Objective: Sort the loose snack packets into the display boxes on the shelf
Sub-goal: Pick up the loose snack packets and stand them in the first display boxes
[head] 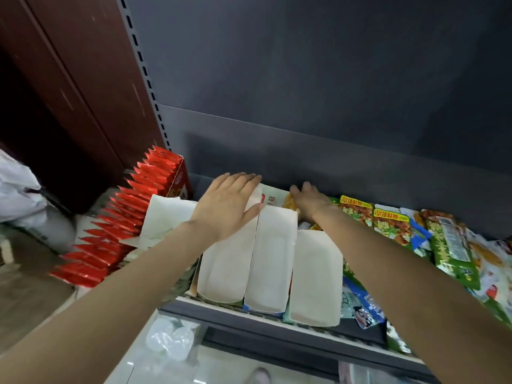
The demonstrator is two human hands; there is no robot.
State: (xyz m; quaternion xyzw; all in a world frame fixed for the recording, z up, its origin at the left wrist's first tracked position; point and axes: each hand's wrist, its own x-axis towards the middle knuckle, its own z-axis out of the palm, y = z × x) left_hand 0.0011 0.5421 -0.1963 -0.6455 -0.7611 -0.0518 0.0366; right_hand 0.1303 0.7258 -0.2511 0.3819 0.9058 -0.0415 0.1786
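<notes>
Three white display boxes stand side by side on the shelf: a left box (224, 270), a middle box (270, 261) and a right box (314, 275), all showing bare insides. My left hand (225, 202) lies flat with straight fingers over the back of the left box. My right hand (307, 199) reaches behind the right box and rests on an orange packet (289, 202); its fingertips are hidden. Loose green snack packets (390, 223) lie in a pile to the right, with a blue packet (363, 300) at the shelf's front.
A red box (180, 180) with a long row of red packets (110, 236) fills the shelf's left part. A folded white carton flap (166, 214) lies between it and the boxes. The dark shelf edge (277, 322) runs in front; the dark back panel (332, 162) stands behind.
</notes>
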